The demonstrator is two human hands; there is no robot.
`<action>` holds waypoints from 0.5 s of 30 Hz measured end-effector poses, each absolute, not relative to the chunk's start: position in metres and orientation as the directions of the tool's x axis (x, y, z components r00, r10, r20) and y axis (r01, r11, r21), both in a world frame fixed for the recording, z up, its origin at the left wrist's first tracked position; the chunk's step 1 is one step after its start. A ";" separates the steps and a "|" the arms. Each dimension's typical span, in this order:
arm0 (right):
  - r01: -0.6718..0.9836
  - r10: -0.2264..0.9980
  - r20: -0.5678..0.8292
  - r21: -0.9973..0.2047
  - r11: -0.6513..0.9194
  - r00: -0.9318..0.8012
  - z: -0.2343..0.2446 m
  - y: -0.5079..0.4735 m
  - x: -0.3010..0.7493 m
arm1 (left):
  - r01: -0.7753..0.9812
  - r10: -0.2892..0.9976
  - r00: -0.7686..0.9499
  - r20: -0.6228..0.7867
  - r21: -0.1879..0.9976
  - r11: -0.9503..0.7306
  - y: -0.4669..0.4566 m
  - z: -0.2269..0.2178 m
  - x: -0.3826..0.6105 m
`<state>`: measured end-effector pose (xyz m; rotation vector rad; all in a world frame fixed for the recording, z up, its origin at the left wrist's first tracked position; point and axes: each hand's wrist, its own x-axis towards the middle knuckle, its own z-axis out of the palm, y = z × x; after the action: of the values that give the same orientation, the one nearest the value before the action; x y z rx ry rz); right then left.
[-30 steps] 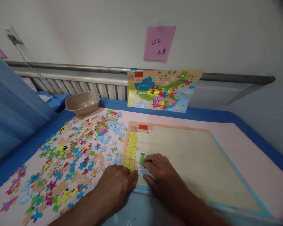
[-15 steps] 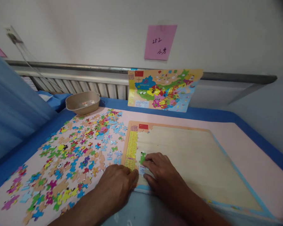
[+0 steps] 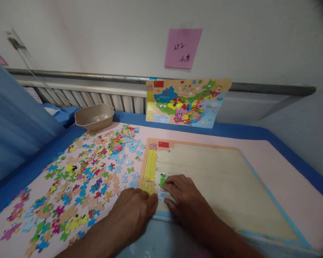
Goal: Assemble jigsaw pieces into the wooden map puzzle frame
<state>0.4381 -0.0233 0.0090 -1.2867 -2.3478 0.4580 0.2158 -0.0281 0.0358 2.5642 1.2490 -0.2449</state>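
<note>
Now a green puzzle piece [image 3: 163, 180] is laid on the left of the board [image 3: 215, 179], just beside a pale piece [image 3: 162, 195]. At their edge, the finger and thumb of the right hand [image 3: 184, 193] are held a little apart. The left hand [image 3: 134, 206] is rested by the near corner, fingers bunched; its grip cannot be told. Loose pieces [image 3: 69, 213] are spread leftward. Behind, a map [image 3: 188, 104] is propped.

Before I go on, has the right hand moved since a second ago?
No: the right hand shows no clear shift against the metal rail.
</note>
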 end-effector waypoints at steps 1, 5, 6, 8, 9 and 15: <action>0.712 0.852 0.202 -0.475 0.517 -0.483 0.008 -0.023 0.438 | 0.790 0.744 0.613 -0.267 0.176 -0.588 -0.028 0.035 0.216; 0.708 0.852 0.207 -0.482 0.517 -0.481 0.007 -0.023 0.438 | 0.788 0.736 0.615 -0.282 0.181 -0.589 -0.029 0.035 0.215; 0.704 0.850 0.216 -0.482 0.521 -0.481 0.006 -0.024 0.438 | 0.787 0.734 0.615 -0.287 0.182 -0.589 -0.029 0.035 0.215; 0.699 0.847 0.234 -0.483 0.528 -0.478 0.006 -0.024 0.439 | 0.788 0.735 0.615 -0.287 0.181 -0.589 -0.030 0.036 0.216; 0.697 0.845 0.241 -0.482 0.531 -0.477 0.006 -0.024 0.439 | 0.788 0.736 0.615 -0.283 0.181 -0.589 -0.030 0.037 0.216; 0.732 0.856 0.262 -0.444 0.518 -0.447 0.006 -0.025 0.435 | 0.786 0.744 0.618 -0.255 0.184 -0.590 -0.029 0.036 0.216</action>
<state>0.4351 -0.0250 0.0060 -1.2989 -2.3089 0.3685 0.2164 -0.0291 0.0359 2.5670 1.2442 -0.2180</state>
